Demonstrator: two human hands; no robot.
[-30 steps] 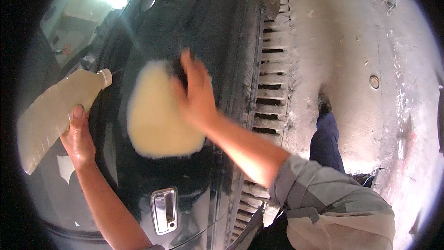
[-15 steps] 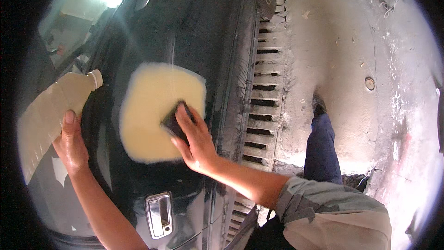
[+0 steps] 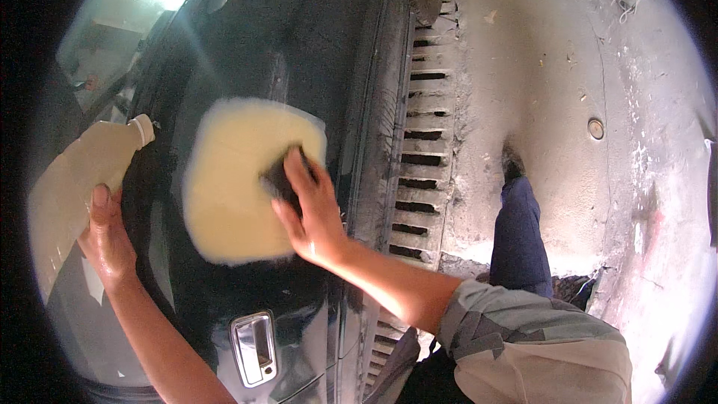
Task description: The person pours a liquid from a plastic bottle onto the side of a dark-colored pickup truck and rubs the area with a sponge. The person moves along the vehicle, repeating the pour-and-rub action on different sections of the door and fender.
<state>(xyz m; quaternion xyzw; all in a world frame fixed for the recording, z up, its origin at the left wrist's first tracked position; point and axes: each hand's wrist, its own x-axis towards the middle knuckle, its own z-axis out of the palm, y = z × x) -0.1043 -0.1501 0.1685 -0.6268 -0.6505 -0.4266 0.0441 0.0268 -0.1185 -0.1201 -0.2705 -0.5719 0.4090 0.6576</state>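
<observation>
My right hand grips a dark block on the right side of the yellow patch; left hand clasps a bottle, left. Rubbing step, I judge; next stroke needs flat pressure.

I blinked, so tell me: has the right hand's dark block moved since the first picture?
Yes, the dark block has moved down the yellow patch, toward the silver door handle.

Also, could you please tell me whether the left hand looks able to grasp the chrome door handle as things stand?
Probably not: the left hand is taken up holding the plastic bottle, though nothing visible blocks the way to the chrome door handle.
</observation>
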